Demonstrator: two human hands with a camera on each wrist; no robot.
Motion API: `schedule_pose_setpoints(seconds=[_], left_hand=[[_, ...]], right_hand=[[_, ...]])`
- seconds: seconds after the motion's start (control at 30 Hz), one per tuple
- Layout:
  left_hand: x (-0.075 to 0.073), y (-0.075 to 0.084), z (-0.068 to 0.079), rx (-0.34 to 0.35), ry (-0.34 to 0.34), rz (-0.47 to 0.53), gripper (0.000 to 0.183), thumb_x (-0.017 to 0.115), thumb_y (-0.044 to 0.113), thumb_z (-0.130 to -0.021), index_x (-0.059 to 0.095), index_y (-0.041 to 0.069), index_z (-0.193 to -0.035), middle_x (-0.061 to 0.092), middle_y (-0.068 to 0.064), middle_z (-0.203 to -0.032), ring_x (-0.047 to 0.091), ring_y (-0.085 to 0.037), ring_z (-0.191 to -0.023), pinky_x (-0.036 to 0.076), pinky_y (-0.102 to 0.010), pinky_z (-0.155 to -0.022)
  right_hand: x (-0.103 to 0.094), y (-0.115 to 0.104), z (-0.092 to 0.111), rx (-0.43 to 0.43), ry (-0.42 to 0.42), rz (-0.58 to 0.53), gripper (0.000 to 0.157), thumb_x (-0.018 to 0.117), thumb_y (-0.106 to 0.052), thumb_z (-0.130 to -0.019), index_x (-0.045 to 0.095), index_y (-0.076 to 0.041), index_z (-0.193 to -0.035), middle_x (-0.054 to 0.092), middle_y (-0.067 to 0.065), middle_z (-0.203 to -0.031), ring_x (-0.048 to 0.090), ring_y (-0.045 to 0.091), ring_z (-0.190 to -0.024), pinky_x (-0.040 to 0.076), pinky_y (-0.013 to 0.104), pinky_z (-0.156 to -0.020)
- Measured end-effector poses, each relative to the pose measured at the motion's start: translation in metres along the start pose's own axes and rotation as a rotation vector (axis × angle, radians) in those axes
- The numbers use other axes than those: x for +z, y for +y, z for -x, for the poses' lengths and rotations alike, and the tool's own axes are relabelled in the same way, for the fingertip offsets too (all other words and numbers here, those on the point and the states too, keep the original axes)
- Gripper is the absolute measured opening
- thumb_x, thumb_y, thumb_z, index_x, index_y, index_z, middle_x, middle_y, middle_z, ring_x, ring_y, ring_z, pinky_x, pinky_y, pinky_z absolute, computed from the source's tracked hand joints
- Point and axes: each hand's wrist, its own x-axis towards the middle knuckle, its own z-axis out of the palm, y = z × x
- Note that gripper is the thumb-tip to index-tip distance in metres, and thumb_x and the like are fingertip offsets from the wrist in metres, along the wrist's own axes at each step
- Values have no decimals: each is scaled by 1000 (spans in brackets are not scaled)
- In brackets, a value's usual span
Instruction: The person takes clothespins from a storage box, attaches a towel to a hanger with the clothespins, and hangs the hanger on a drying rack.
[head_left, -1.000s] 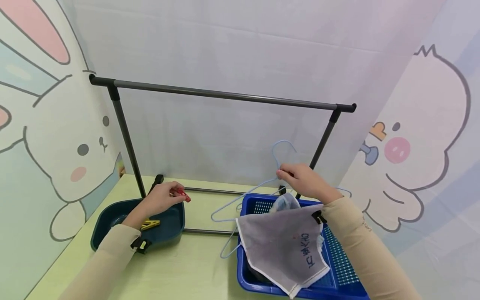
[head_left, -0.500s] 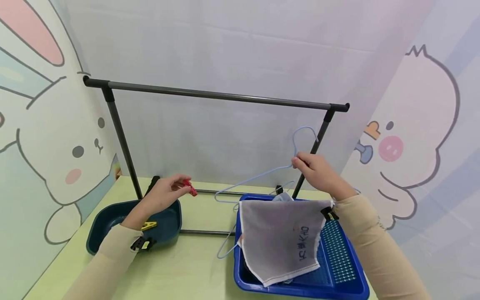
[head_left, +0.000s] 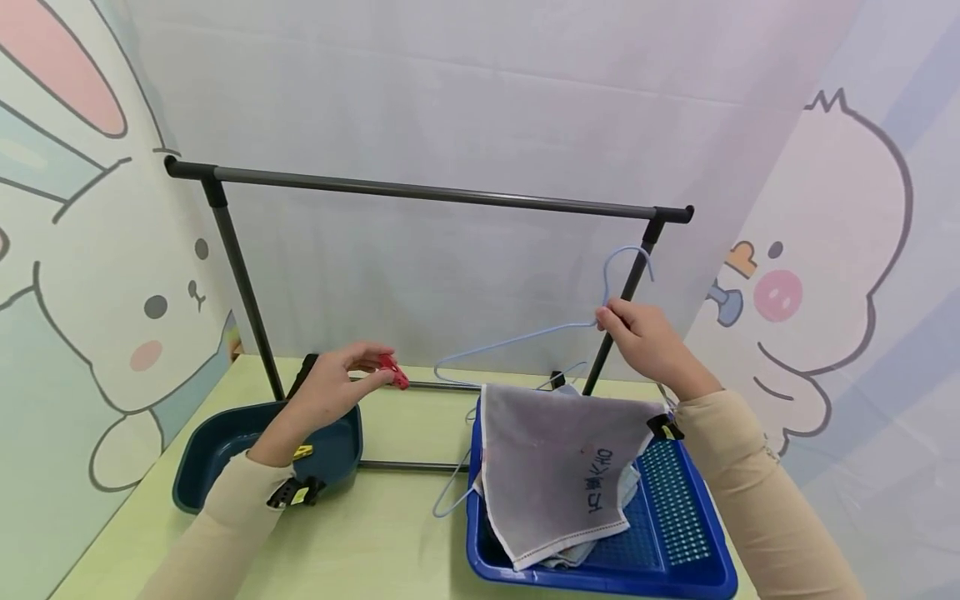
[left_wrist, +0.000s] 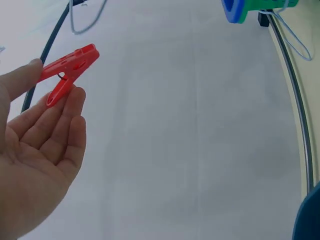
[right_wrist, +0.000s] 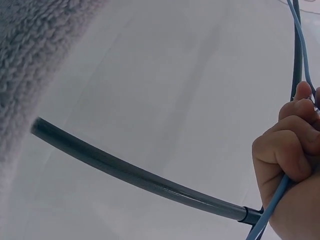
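Note:
My left hand (head_left: 337, 387) pinches a red clothespin (head_left: 394, 372) between thumb and fingertips, left of the blue basket; the left wrist view shows the red clothespin (left_wrist: 72, 70) with its handles between thumb and fingers. My right hand (head_left: 647, 337) grips a light blue wire hanger (head_left: 525, 337) just below its hook, beside the rack's right post. A greyish towel (head_left: 562, 467) with white edges and dark writing hangs from the hanger's lower part, over the basket. In the right wrist view, curled fingers of the right hand (right_wrist: 290, 150) wrap the blue wire; fuzzy towel (right_wrist: 40, 55) fills the upper left corner.
A dark grey rack bar (head_left: 420, 190) spans the back on two posts. The blue basket (head_left: 600, 579) holds more cloth. A dark teal tub (head_left: 206, 458) with a yellow clothespin (head_left: 302, 452) stands at left. Another hanger (head_left: 450, 500) pokes out by the basket's left side.
My right hand has moved up and right with the hanger, and the towel now hangs flatter and more level. My left hand has moved slightly right and up with the red clothespin.

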Motion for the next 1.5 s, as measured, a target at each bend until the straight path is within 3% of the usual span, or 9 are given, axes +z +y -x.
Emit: schedule_pose_setpoints(seconds=[0.1, 0.3, 0.43, 0.67, 0.8, 0.97, 1.5], left_hand=[[-1, 7, -1, 21, 15, 26, 37, 60, 36, -81, 56, 18, -114, 61, 5, -97, 57, -11, -88, 45, -32, -68], [-2, 37, -4, 70, 50, 90, 31, 63, 20, -82, 58, 13, -111, 62, 2, -93, 57, -12, -83, 45, -33, -69], [4, 42, -11, 127, 47, 112, 33, 65, 15, -80, 58, 14, -112, 62, 2, -93, 57, -12, -82, 45, -32, -68], [12, 57, -28, 182, 13, 72, 35, 67, 29, -77, 59, 19, -110, 62, 9, -93, 57, -5, -80, 46, -28, -67], [19, 60, -36, 208, -14, 38, 32, 66, 34, -77, 61, 20, -106, 61, 12, -91, 57, -2, -79, 46, -29, -69], [29, 59, -41, 250, -32, 54, 30, 67, 29, -78, 62, 19, -105, 61, 10, -93, 57, -3, -79, 46, -25, -71], [45, 56, -42, 243, 7, 52, 18, 71, 19, -75, 68, 21, -92, 63, 16, -78, 58, 0, -73, 46, -21, -61]], right_hand=[[1, -2, -1, 10, 12, 10, 29, 39, -32, -94, 56, -11, -84, 44, 2, -60, 38, 19, -54, 33, 32, -51], [6, -1, -1, 9, 56, 23, 30, 39, -31, -94, 55, -10, -81, 40, 2, -56, 35, 19, -49, 31, 31, -48], [10, 1, -2, 1, 71, 22, 30, 38, -29, -95, 54, -9, -80, 36, 2, -53, 32, 19, -47, 30, 30, -46], [10, -7, -10, -21, 39, 44, 29, 38, -32, -94, 56, -11, -82, 41, 1, -57, 33, 18, -48, 32, 31, -48], [10, -14, -15, -36, 4, 54, 29, 39, -32, -94, 56, -12, -84, 44, 1, -61, 36, 18, -51, 33, 32, -51], [10, -22, -18, -38, -30, 66, 30, 39, -34, -94, 57, -12, -84, 47, 0, -63, 38, 18, -53, 35, 32, -52], [19, -35, -20, -60, -74, 59, 30, 37, -35, -94, 58, -14, -86, 45, 0, -61, 35, 17, -51, 33, 31, -50]])
